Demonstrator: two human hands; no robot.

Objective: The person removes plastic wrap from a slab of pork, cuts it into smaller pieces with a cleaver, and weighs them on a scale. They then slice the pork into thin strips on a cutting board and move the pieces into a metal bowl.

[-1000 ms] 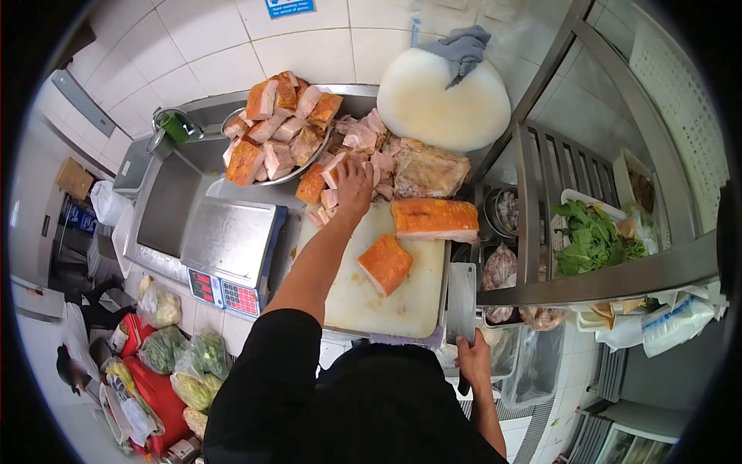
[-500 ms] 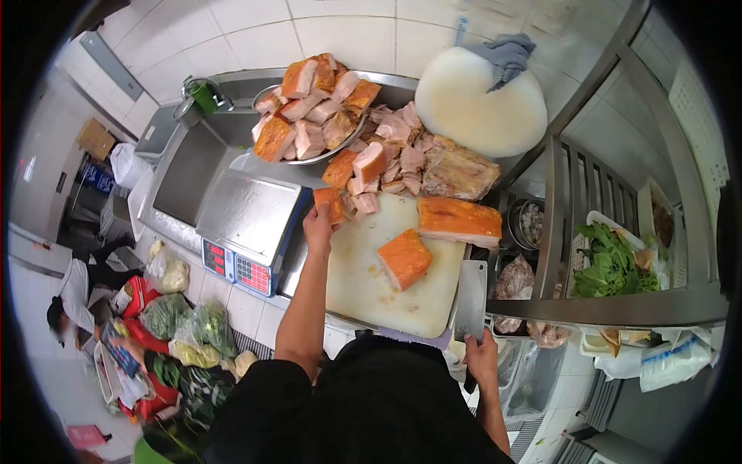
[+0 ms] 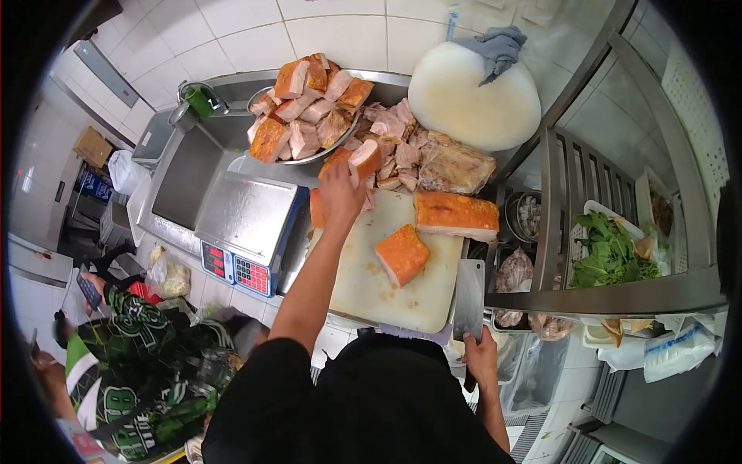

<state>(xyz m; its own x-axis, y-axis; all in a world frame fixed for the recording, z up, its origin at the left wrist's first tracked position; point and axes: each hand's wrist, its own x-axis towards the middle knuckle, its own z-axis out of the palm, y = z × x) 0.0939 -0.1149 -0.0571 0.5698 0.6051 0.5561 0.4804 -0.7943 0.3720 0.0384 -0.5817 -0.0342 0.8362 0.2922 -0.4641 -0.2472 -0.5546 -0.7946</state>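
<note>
Our left hand: we reach it over the upper left of the cutting board, back of the hand up.
Left fingers: we curl them partway among the cut pieces; their tips are partly hidden, so we cannot tell whether they grip anything.
Upright pork piece: just beside our left fingers, on their right, its pale cut face up; we cannot tell if they touch it.
Orange-skinned pork piece: just left of our left hand, partly hidden by it.
Our right hand: we close its fingers around the cleaver's handle, low beside the board.
Cleaver: its blade points away from us, along the board's right edge.
Pork chunk: skin up on the board, well apart from our left fingers.
Long pork slab: at the board's far right, above the chunk.
Metal bowl: heaped with pork blocks, beyond our left hand.
Digital scale: left of the board.
Co-worker: at our far left, in a green-and-black patterned top.
</note>
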